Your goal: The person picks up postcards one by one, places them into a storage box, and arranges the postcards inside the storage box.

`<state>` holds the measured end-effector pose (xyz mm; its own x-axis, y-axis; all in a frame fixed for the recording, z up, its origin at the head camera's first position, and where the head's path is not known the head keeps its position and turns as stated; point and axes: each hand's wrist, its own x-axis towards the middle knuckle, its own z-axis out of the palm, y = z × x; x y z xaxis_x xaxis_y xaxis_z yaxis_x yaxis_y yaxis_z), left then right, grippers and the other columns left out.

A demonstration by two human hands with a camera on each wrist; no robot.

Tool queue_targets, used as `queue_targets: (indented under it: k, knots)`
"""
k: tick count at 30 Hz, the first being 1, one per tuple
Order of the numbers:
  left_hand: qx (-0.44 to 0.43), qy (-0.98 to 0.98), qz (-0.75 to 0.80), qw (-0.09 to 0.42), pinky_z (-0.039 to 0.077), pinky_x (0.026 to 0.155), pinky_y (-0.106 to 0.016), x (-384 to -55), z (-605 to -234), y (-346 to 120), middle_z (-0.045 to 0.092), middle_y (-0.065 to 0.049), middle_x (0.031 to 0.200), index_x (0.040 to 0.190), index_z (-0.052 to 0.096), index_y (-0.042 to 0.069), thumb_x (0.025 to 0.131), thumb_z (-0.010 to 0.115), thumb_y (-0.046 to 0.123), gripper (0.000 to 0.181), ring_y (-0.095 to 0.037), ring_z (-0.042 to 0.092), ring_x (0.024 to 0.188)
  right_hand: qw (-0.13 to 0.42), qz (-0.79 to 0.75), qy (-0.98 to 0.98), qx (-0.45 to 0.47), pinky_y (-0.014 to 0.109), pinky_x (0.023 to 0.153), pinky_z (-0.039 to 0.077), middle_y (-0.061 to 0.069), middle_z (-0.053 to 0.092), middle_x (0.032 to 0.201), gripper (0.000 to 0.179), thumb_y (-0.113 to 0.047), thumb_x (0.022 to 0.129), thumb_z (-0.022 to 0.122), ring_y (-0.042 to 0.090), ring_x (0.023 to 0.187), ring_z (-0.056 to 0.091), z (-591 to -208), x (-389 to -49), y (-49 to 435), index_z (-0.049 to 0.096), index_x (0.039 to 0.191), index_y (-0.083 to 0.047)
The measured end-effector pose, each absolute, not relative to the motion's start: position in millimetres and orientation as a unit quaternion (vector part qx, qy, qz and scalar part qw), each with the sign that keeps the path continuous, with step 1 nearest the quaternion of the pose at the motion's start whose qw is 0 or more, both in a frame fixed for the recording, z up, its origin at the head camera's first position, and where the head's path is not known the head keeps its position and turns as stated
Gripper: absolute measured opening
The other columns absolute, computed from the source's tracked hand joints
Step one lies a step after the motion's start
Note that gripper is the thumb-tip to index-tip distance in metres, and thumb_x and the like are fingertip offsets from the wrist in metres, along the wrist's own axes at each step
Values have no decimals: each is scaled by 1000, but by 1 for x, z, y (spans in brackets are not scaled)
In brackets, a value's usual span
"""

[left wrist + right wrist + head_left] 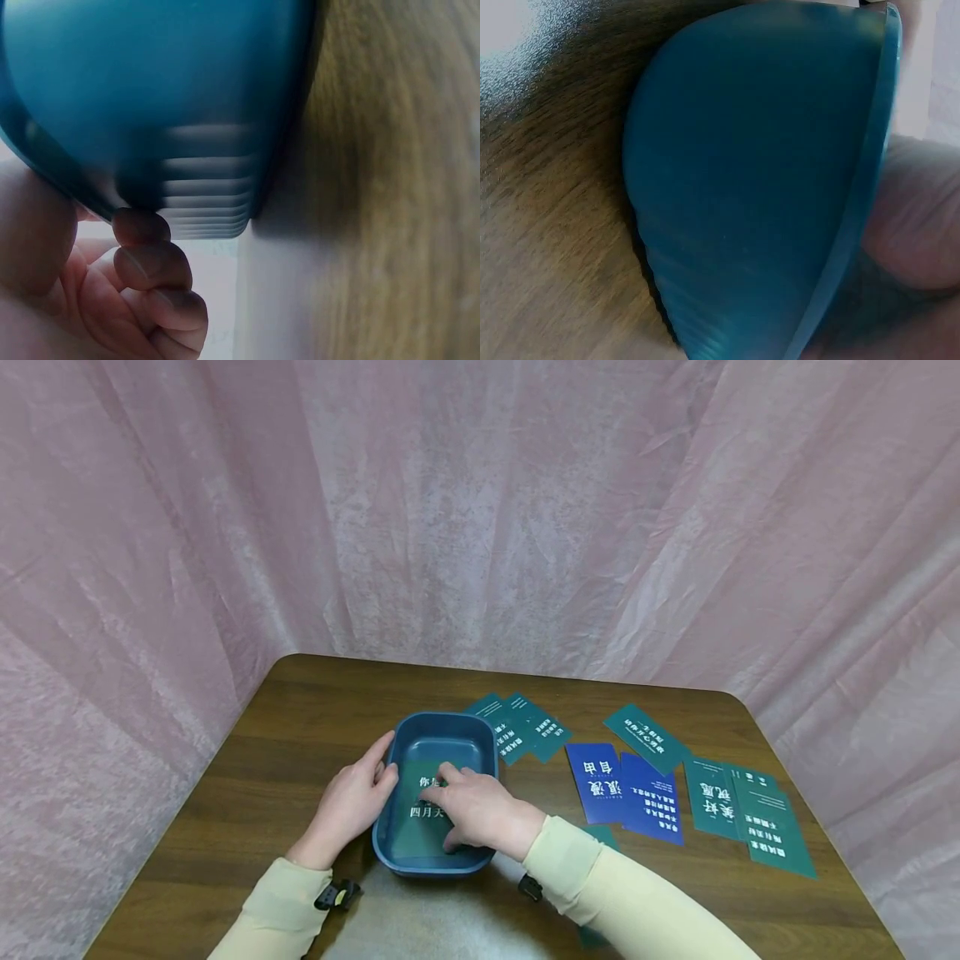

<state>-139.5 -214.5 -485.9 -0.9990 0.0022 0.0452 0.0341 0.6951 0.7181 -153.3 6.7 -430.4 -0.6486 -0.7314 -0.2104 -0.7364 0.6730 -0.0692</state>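
Note:
A blue plastic tub (441, 728) stands upright on the table. In it lies a green card (417, 839) with white Chinese characters. My left hand (348, 800) grips the tub's left rim, the thumb over the rim. In the left wrist view the other fingers (154, 266) curl against the outer wall, below the rim. Over the tub's right rim reaches my right hand (483, 810), its fingers and thumb spread on the card, partly covering its text. The right wrist view shows mostly the tub's outer wall (742, 165), with the fingertips hidden behind the rim.
Two green cards (551, 731) overlap behind the tub's right corner. Farther right lie blue cards (592, 781) and several more green cards (712, 797). Another green card (602, 836) is partly hidden under the right forearm. A pink curtain (465, 527) hangs behind the wooden table (315, 710).

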Motion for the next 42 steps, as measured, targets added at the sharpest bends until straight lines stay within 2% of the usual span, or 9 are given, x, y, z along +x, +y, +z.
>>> queue_targets:
  k: [3, 6, 16, 24, 42]
  knots:
    - [-11, -921, -390, 19, 40, 56, -35, -140, -485, -215, 54, -2, 73, 170, 40, 6, 113, 57, 20, 61, -20, 52, 58, 132, 20, 901, -412, 33, 98, 57, 4, 56, 152, 79, -43, 84, 99, 23, 124, 61, -432, -152, 5, 66, 155, -32]
    - [-12, -920, -391, 18, 40, 56, -36, -140, -484, -215, 54, -2, 73, 170, 40, 6, 113, 57, 19, 61, -20, 52, 58, 144, 23, 892, -427, 35, 106, 54, 4, 55, 157, 81, -43, 84, 98, 24, 133, 57, -434, -151, 4, 64, 156, -32]
    - [-16, -924, -380, 34, 36, 60, -37, -141, -486, -215, 52, 0, 73, 168, 43, 6, 112, 56, 18, 59, -20, 48, 59, 135, 30, 875, -463, 30, 106, 52, 1, 60, 149, 73, -42, 88, 95, 21, 130, 59, -440, -150, 3, 66, 154, -32]
    - [-15, -925, -379, 33, 37, 60, -37, -141, -487, -216, 52, 0, 73, 168, 44, 6, 112, 56, 18, 59, -20, 49, 60, 137, 12, 880, -455, 31, 107, 52, 2, 59, 151, 67, -40, 89, 95, 22, 132, 58, -438, -149, 3, 69, 150, -29]
    - [-16, -924, -380, 35, 37, 60, -37, -142, -486, -215, 52, 0, 74, 168, 44, 7, 112, 57, 18, 59, -20, 48, 60, 114, 9, 884, -452, 30, 101, 54, 0, 64, 144, 57, -39, 90, 94, 19, 125, 61, -443, -150, -1, 75, 142, -28]
